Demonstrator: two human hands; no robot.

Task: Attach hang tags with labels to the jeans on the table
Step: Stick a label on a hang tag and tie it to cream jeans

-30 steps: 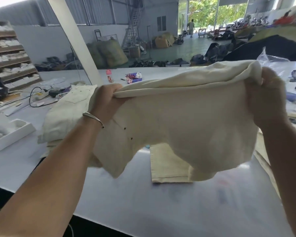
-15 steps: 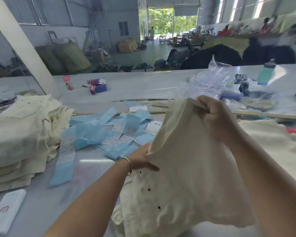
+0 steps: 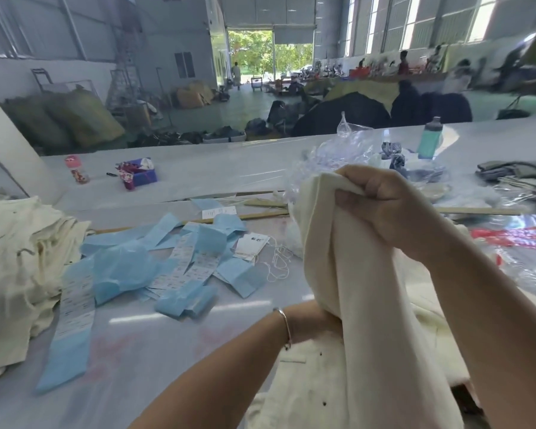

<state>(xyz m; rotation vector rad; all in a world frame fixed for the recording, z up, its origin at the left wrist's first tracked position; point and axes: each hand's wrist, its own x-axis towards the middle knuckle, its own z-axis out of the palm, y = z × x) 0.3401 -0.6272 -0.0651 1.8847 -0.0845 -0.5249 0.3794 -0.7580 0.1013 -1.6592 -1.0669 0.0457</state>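
Handling step: right hand [image 3: 381,209] grips cream jeans [image 3: 353,305] bunched above the bench [image 3: 198,351], left hand [image 3: 314,323] tucked behind cloth, grip unreadable; next likely spreading them, then fetching a hang tag [image 3: 252,246] lying nearby.

A garment warehouse: stacked cream jeans [image 3: 16,267], label strips [image 3: 75,308], stuffed sacks [image 3: 84,119], tall roller door [image 3: 271,44].

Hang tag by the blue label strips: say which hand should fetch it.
Left. The left hand is low and on the side of the hang tag, though hidden behind the cream jeans. The right hand grips the jeans' raised top edge.
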